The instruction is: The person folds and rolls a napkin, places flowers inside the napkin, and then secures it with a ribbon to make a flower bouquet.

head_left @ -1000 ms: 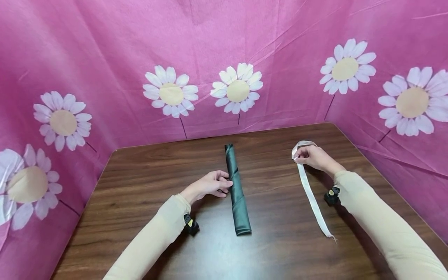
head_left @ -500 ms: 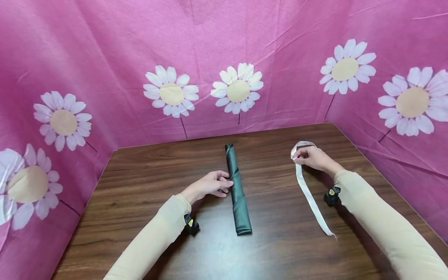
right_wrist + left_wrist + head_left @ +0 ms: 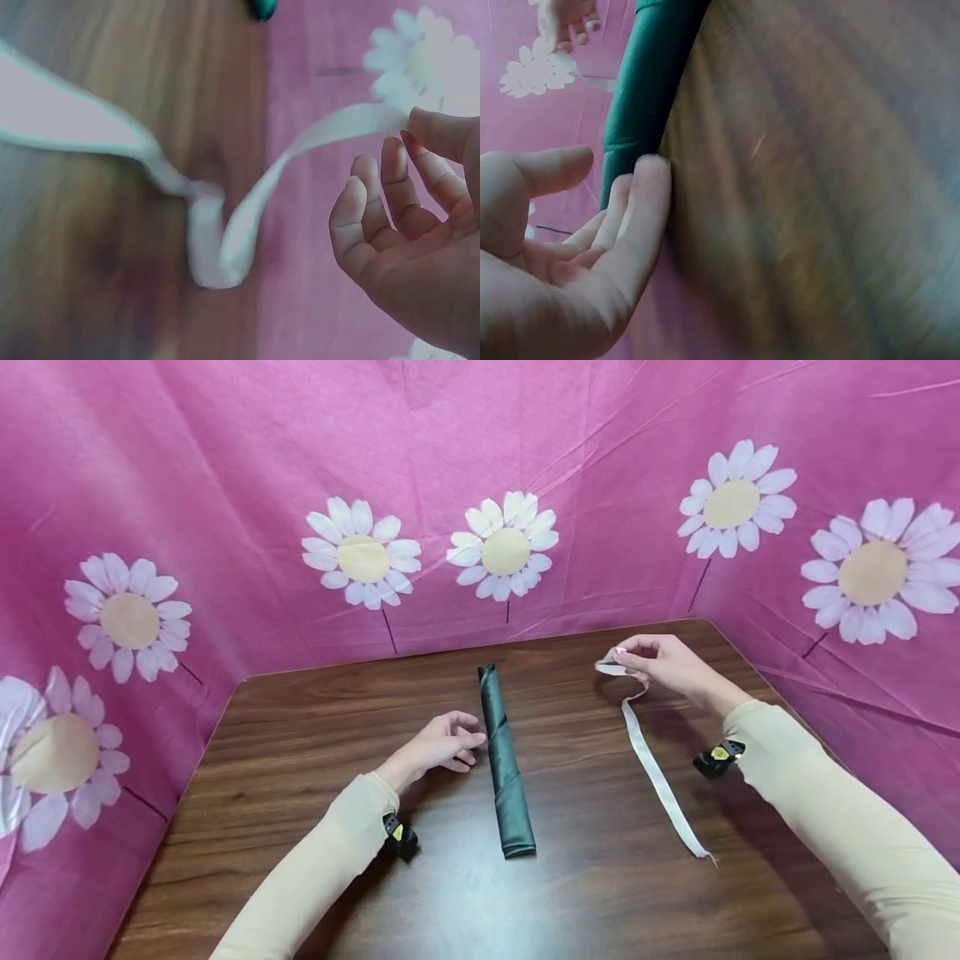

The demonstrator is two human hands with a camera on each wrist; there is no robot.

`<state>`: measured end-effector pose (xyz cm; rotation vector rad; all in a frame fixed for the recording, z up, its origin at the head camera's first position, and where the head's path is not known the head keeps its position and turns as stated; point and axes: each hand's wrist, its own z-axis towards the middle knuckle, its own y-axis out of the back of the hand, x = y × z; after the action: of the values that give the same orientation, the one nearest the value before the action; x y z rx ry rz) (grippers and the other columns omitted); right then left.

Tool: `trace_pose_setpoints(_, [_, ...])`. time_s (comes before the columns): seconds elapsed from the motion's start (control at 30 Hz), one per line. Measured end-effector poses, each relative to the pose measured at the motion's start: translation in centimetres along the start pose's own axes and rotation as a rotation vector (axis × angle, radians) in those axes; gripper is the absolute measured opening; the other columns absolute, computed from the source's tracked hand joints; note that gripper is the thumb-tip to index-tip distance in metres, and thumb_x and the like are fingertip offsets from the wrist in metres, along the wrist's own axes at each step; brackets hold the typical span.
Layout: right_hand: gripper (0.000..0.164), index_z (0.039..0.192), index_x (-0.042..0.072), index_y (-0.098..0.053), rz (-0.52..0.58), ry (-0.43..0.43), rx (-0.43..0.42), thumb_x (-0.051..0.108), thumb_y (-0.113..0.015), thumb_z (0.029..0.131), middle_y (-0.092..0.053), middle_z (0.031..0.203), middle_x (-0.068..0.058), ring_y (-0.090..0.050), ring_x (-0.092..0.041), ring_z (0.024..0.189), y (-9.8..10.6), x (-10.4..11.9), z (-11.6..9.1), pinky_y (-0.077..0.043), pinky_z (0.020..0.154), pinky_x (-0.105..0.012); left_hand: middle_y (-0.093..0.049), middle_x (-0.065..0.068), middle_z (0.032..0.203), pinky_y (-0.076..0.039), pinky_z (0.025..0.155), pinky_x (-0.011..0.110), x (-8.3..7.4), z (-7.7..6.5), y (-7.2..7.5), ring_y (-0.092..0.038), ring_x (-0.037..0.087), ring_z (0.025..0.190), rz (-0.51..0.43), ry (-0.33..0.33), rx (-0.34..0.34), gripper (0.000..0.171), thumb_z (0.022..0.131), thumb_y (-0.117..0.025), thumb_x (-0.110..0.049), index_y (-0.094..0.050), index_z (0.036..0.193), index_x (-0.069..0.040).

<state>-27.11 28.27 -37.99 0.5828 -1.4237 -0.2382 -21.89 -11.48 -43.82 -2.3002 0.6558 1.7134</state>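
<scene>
A dark green rolled cloth (image 3: 508, 772), satiny and slim, lies lengthwise on the table. Just left of it is my left hand (image 3: 435, 746), fingers loosely bent and holding nothing. In the left wrist view its fingertips (image 3: 651, 169) are right by the green roll (image 3: 641, 97); whether they touch it I cannot tell. Over the table's far right part, my right hand (image 3: 667, 668) pinches one end of a white ribbon (image 3: 660, 781) between thumb and forefinger. From the pinch the ribbon (image 3: 240, 232) dips in a loop, and its frayed end trails towards the table's front.
A brown wood-grain table (image 3: 315, 743) carries everything. Pink cloth (image 3: 420, 435) printed with white daisies hangs around its back and sides. A small black camera sits on each wrist, the left camera (image 3: 400, 837) and the right camera (image 3: 717, 758).
My right hand has risen and shifted slightly, lifting the ribbon's end and twisting its upper part. My left hand has drawn a little left, off the green roll.
</scene>
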Motion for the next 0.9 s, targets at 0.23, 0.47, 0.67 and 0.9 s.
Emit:
trace_pose_setpoints(0.23, [0.028,0.114,0.000,-0.069,0.051,0.126,0.068,0.024,-0.064,0.102,-0.071,0.099,-0.003,-0.068,-0.022,0.090,-1.8,5.5,-0.4,-0.057,0.074,-0.032,-0.064,0.024,0.108,-0.059,0.076,0.044,-1.2,-0.2,0.4,-0.067,0.037,0.086,0.114,-0.183,-0.053,0.043,0.101,-0.064,-0.014,-0.049,0.137,0.004])
trace_pose_setpoints(0.47, [0.022,0.112,-0.002,-0.069,0.186,0.213,0.220,0.017,-0.061,0.104,-0.070,0.092,-0.012,-0.069,-0.022,0.083,-4.6,9.6,-1.5,-0.058,0.076,-0.037,-0.067,0.014,0.115,-0.056,0.086,0.050,-3.8,-1.0,-1.5,-0.068,0.037,0.103,0.223,-0.436,-0.033,0.041,0.099,-0.069,-0.016,-0.055,0.135,-0.003])
trace_pose_setpoints(0.67, [0.023,0.112,-0.001,-0.069,0.292,0.161,0.296,0.020,-0.062,0.103,-0.066,0.094,-0.024,-0.069,-0.026,0.083,-6.6,11.5,-2.4,-0.058,0.080,-0.045,-0.069,0.009,0.119,-0.055,0.082,0.033,-4.8,-1.7,-3.4,-0.069,0.019,0.103,0.283,-0.508,0.032,0.043,0.096,-0.072,-0.020,-0.059,0.134,-0.006])
trace_pose_setpoints(0.9, [0.021,0.111,0.003,-0.071,0.275,0.162,0.279,0.020,-0.064,0.102,-0.068,0.090,-0.012,-0.065,-0.029,0.079,-7.7,11.5,-2.2,-0.058,0.077,-0.042,-0.074,0.002,0.103,-0.055,0.084,0.032,-4.6,-1.7,-4.4,-0.070,0.015,0.095,0.272,-0.540,0.039,0.027,0.097,-0.071,-0.018,-0.068,0.121,-0.007])
